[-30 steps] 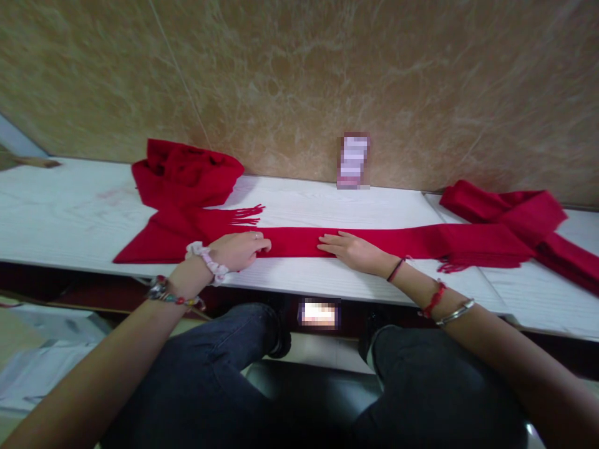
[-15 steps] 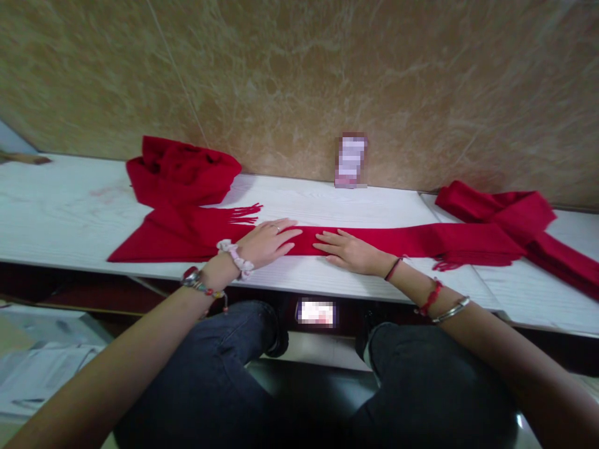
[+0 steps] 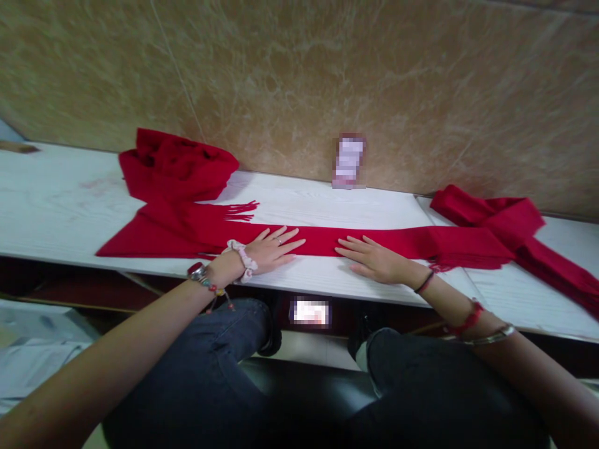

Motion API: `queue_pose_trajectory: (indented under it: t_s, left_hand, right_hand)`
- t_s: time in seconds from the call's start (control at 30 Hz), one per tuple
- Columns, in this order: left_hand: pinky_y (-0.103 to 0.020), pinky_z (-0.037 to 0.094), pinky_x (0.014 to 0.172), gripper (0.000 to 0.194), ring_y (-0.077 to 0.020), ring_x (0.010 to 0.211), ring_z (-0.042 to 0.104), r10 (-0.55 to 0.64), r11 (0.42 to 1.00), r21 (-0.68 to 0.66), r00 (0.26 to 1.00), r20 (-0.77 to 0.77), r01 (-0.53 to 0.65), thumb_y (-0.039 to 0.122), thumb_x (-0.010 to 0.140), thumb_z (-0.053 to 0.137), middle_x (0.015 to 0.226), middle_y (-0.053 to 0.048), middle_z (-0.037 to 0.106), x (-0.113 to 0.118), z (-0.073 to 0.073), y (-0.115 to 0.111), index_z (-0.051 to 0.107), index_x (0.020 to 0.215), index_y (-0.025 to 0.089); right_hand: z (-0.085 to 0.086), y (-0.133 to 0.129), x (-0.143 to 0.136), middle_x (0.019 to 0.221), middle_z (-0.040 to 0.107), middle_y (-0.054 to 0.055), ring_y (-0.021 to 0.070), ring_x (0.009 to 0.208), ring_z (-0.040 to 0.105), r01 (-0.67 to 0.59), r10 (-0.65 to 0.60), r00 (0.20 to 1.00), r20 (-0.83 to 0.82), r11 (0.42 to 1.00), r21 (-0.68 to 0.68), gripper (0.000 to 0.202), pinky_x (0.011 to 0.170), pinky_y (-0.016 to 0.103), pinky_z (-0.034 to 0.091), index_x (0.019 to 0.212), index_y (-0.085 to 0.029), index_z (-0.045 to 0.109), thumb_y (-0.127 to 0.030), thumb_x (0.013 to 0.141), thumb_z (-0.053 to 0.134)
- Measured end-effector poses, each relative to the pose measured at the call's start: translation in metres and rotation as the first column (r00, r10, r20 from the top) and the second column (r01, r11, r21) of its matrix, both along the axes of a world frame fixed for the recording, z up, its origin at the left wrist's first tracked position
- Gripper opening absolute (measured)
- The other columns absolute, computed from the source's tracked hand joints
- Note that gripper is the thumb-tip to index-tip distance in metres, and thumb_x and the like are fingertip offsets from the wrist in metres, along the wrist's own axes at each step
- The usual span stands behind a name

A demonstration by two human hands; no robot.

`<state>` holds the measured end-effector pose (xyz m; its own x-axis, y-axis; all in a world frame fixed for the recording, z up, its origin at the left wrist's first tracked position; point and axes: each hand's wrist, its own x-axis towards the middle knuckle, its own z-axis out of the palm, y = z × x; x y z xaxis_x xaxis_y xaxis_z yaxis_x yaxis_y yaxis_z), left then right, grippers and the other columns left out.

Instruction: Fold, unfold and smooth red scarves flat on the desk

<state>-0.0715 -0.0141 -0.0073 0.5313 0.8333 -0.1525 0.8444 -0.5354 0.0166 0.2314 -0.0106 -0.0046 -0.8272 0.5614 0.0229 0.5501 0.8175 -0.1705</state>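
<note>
A long red scarf (image 3: 318, 241) lies in a narrow flat strip along the white tabletop, in the head view. My left hand (image 3: 271, 251) rests on its middle with fingers spread, a ring on one finger. Farther right, my right hand (image 3: 374, 257) lies flat on the same strip, fingers stretched toward the left. Bare red cloth shows between the two hands. At the left, the cloth fans into a folded corner with fringe, below a bunched red heap (image 3: 178, 165). On the right, a fringed end meets a looped red piece (image 3: 486, 212); whether these parts are one scarf I cannot tell.
A brown marbled wall (image 3: 281, 81) rises behind the white table (image 3: 290, 193). Against it leans a blurred phone-like object (image 3: 349, 161). Another bright blurred screen (image 3: 310, 312) sits below the table edge. Papers (image 3: 37, 355) lie at lower left, and a brown stick (image 3: 19, 147) at far left.
My right hand has slid to the right along the scarf, widening the gap between the hands. My left hand stays near its place, its fingers now more spread. The view has shifted slightly.
</note>
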Motion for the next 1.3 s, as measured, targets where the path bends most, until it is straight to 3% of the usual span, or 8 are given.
queue_pose_trajectory:
  t_s: [0.2,0.4,0.5,0.63,0.87,1.03,1.17,1.3]
  left_hand:
    - [-0.048,0.016,0.108,0.044,-0.0246,0.136,0.017,-0.027,0.987,0.163,0.997,0.069,0.016,0.037,0.094,0.029,0.149,-0.005,0.022,0.03,0.012,0.005,0.038,0.136,0.025]
    - [-0.045,0.018,0.108,0.053,-0.0243,0.137,0.015,0.01,0.989,0.149,0.998,0.063,-0.019,0.041,0.093,0.029,0.15,-0.008,0.016,0.052,-0.001,0.016,0.027,0.141,0.018]
    - [-0.042,0.017,0.108,0.054,-0.0228,0.137,0.016,0.007,0.992,0.123,1.0,0.024,-0.01,0.041,0.093,0.027,0.149,-0.008,0.02,0.048,-0.008,0.018,0.026,0.141,0.017]
    - [-0.04,0.014,0.109,0.053,-0.0212,0.137,0.015,-0.014,0.991,0.132,1.0,-0.013,0.016,0.039,0.094,0.026,0.15,-0.008,0.019,0.04,-0.009,0.017,0.024,0.142,0.017]
    - [-0.042,0.015,0.109,0.053,-0.0223,0.137,0.015,0.02,0.997,0.077,1.0,-0.023,-0.019,0.039,0.094,0.026,0.149,-0.007,0.019,0.041,-0.003,0.015,0.024,0.143,0.018]
    - [-0.045,0.014,0.109,0.052,-0.021,0.137,0.015,0.002,0.992,0.129,1.0,0.019,-0.004,0.039,0.094,0.026,0.149,-0.006,0.02,0.066,0.004,0.017,0.025,0.142,0.018]
    - [-0.043,0.017,0.109,0.054,-0.0206,0.137,0.016,-0.022,0.992,0.122,0.999,0.03,0.018,0.04,0.094,0.025,0.149,-0.007,0.022,0.084,0.002,0.02,0.024,0.142,0.017]
    - [-0.043,0.016,0.109,0.054,-0.0209,0.137,0.015,-0.024,0.995,0.096,1.0,0.011,0.022,0.039,0.094,0.024,0.149,-0.007,0.022,0.084,-0.003,0.022,0.023,0.143,0.015]
  right_hand:
    - [0.003,0.004,-0.02,0.148,0.026,0.011,0.0268,0.136,0.021,0.194,-0.182,0.977,-0.111,0.975,0.107,0.051,0.106,0.055,0.024,0.141,-0.021,0.028,-0.039,0.094,0.027]
    - [-0.008,0.011,-0.053,0.147,0.026,0.016,0.0333,0.135,0.021,0.408,-0.403,0.913,-0.064,0.893,0.188,0.05,0.103,0.063,0.021,0.137,-0.013,0.035,-0.037,0.093,0.03]
    - [-0.01,0.012,-0.048,0.147,0.027,0.012,0.0333,0.134,0.023,0.403,-0.41,0.912,0.007,0.901,0.159,0.049,0.102,0.064,0.021,0.139,-0.018,0.033,-0.036,0.093,0.028]
    - [-0.009,0.011,-0.019,0.149,0.023,0.01,0.0325,0.135,0.021,0.394,-0.411,0.906,0.104,0.907,0.152,0.051,0.101,0.062,0.025,0.142,-0.019,0.025,-0.032,0.094,0.021]
    - [-0.013,0.01,0.039,0.146,0.029,0.016,0.034,0.132,0.027,0.505,-0.552,0.815,0.176,0.826,0.252,0.051,0.096,0.057,0.035,0.139,-0.011,0.032,-0.027,0.092,0.02]
    - [-0.006,0.013,0.01,0.144,0.03,0.019,0.0331,0.131,0.029,0.534,-0.574,0.816,0.063,0.792,0.297,0.052,0.1,0.052,0.033,0.137,-0.007,0.033,-0.033,0.094,0.022]
    - [-0.003,0.015,-0.027,0.146,0.027,0.015,0.0311,0.133,0.025,0.474,-0.5,0.865,0.049,0.844,0.25,0.053,0.103,0.052,0.028,0.139,-0.009,0.031,-0.035,0.094,0.023]
    - [-0.007,0.017,-0.027,0.147,0.028,0.013,0.0306,0.133,0.026,0.45,-0.473,0.876,0.096,0.872,0.191,0.051,0.102,0.056,0.027,0.14,-0.012,0.03,-0.033,0.094,0.021]
